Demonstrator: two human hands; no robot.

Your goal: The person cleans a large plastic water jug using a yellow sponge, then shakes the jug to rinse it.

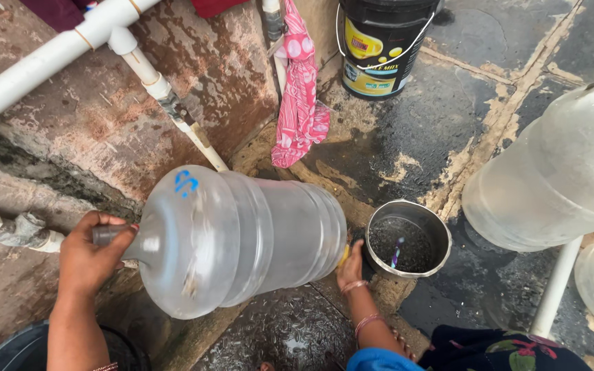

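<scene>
A large clear plastic water jug (242, 240) lies on its side, tilted, above the wet stone floor. My left hand (91, 257) grips its dark neck at the left end. My right hand (350, 266) presses against the jug's base at the right, with something yellow just visible under the fingers; what it is I cannot tell. Bangles circle that wrist. A steel pot (408, 239) holding dark water stands right beside my right hand.
White pipes (70, 45) run along the stained wall, with a tap pipe (173, 110) just behind the jug. A pink cloth (300, 89) hangs from a pipe. A black bucket (379, 45) stands further off. Two more clear jugs (558, 172) rest on a white stand at the right.
</scene>
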